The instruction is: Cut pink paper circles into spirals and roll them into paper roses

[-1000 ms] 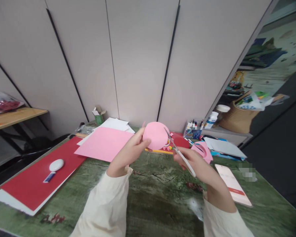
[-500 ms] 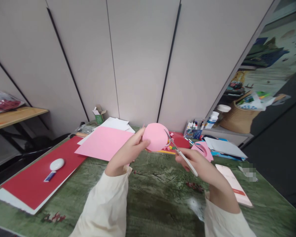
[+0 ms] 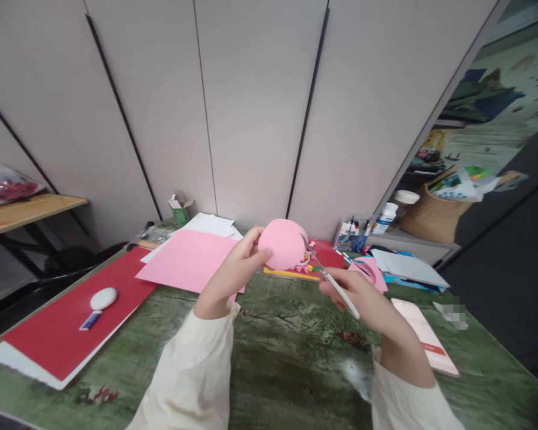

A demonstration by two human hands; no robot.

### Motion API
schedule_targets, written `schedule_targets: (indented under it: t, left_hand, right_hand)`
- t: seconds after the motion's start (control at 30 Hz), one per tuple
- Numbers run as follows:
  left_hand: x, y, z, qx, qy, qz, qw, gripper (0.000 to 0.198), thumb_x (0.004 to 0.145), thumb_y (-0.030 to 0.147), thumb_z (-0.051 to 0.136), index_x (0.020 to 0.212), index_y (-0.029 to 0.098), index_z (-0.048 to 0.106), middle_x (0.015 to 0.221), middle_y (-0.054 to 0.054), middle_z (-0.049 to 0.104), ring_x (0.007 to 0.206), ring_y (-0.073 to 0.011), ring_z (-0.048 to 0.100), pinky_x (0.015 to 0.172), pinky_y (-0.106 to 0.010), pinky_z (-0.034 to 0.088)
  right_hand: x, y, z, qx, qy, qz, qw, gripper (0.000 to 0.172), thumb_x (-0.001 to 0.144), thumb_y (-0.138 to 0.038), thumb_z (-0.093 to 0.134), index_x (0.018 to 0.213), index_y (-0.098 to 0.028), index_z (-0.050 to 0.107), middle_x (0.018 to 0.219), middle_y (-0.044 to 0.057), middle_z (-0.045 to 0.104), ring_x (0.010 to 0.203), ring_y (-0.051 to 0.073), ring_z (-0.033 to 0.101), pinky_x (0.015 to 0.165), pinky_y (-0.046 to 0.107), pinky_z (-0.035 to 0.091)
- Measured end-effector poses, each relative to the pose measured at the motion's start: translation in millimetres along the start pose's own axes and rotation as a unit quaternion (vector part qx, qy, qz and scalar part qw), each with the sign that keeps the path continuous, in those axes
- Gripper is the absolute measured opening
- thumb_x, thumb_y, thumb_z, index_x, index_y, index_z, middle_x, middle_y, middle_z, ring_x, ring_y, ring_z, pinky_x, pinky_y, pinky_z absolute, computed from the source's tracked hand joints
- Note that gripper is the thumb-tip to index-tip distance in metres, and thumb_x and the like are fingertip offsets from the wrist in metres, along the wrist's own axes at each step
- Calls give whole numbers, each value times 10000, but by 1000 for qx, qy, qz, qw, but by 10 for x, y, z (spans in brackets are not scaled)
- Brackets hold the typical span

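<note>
A round piece of pink paper (image 3: 281,243) is pinched at its left edge by my left hand (image 3: 242,260), thumb on the front face. My right hand (image 3: 352,292) grips white-handled scissors (image 3: 338,292). Their blades reach up to the paper's right edge; whether they are closed on it I cannot tell. Behind the pink circle lies a red sheet with small pink and yellow pieces, partly hidden by the circle. A dark red paper circle (image 3: 330,258) sits just beyond the scissors. A larger pink sheet (image 3: 190,260) lies left of my left hand.
On the left are a red sheet (image 3: 72,322), a white oval object (image 3: 104,298) and a blue-and-white eraser (image 3: 90,321). To the right lie a phone (image 3: 424,334), pink paper scraps (image 3: 376,275), a marker box (image 3: 352,236) and a white bottle (image 3: 385,218). A cabinet (image 3: 251,119) stands behind.
The pink circle has risen slightly and tilted in my left hand, whose fingers have shifted along its left edge. My right hand and the scissors stay nearly in place.
</note>
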State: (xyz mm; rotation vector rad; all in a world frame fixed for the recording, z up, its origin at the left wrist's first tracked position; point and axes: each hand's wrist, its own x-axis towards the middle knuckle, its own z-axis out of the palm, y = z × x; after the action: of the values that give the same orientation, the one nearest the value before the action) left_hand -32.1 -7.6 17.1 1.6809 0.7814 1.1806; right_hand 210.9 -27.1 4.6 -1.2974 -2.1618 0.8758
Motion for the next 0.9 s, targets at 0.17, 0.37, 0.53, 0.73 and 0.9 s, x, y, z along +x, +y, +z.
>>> schedule_targets:
  t: [0.17, 0.37, 0.53, 0.73, 0.9]
  left_hand:
    - [87, -48, 207, -124, 76, 32, 989, 421, 765, 265, 592, 1132, 212, 395, 1131, -72, 476, 983, -197, 516, 642, -236, 518]
    - [68, -22, 266, -72, 86, 28, 993, 485, 778, 276, 579, 1204, 229, 351, 1139, -80, 458, 873, -159, 545, 565, -197, 510]
    - [31, 8, 261, -30, 82, 19, 996, 438, 799, 276, 545, 1186, 212, 350, 1077, -79, 480, 775, -138, 552, 551, -220, 508]
    - [9, 16, 288, -15, 81, 16, 996, 457, 812, 264, 523, 1216, 232, 314, 1114, -74, 471, 679, -98, 553, 558, -240, 511]
    - [-2, 30, 271, -3, 73, 19, 997, 426, 818, 261, 516, 1201, 231, 331, 1082, -60, 482, 652, -93, 560, 561, -246, 505]
  right_hand:
    - [44, -25, 80, 28, 48, -14, 998, 323, 844, -457, 449, 667, -189, 420, 527, -54, 416, 487, 100, 383, 458, 223, 237]
    - [43, -34, 83, 18, 55, -31, 998, 310, 847, -439, 457, 668, -186, 438, 539, -44, 435, 511, 107, 383, 474, 224, 247]
    - [30, -65, 86, 23, 52, -36, 998, 313, 846, -445, 453, 678, -182, 451, 565, -35, 435, 525, 110, 386, 483, 229, 259]
    - [37, -67, 108, 21, 58, -42, 997, 310, 865, -429, 424, 682, -180, 446, 567, -38, 436, 530, 106, 382, 483, 227, 247]
    - [37, -35, 107, 31, 54, -45, 997, 319, 864, -434, 431, 665, -185, 422, 555, -43, 434, 519, 104, 380, 481, 226, 244]
